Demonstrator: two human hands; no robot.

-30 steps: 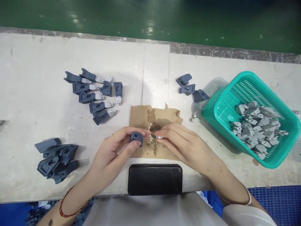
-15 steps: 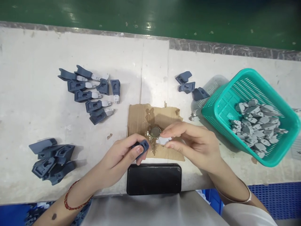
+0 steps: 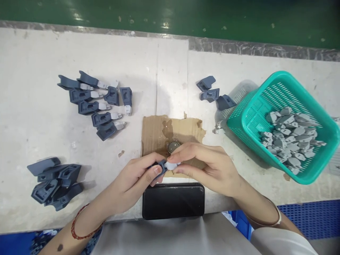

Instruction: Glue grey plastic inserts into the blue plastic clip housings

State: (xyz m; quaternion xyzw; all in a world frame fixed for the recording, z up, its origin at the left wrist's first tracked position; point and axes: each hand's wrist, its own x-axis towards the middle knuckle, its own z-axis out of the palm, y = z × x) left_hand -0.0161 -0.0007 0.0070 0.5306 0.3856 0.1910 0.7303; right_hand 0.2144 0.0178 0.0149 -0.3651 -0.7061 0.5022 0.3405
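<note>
My left hand (image 3: 138, 175) is closed round a dark blue-grey part (image 3: 160, 168), its thumb on top. Between the thumb and fingers of my right hand (image 3: 209, 168) is a small light grey piece (image 3: 172, 165). The grey piece's left end meets the open end of the blue part; how deep it sits cannot be seen. Both hands are above the near side of a brown cardboard piece (image 3: 154, 132), which bears a wet stain and a small round container (image 3: 174, 146).
A black phone (image 3: 173, 202) lies at the table's near edge. A green basket (image 3: 248, 132) of grey pieces (image 3: 292, 138) stands right. Blue parts (image 3: 57, 182) lie piled left; joined blue-and-grey parts (image 3: 89, 107) lie behind them. Three blue parts (image 3: 209, 95) lie back right.
My right hand has moved left with the grey piece, which now touches the blue part in my left hand. Before, the two were apart. The whole view has shifted slightly.
</note>
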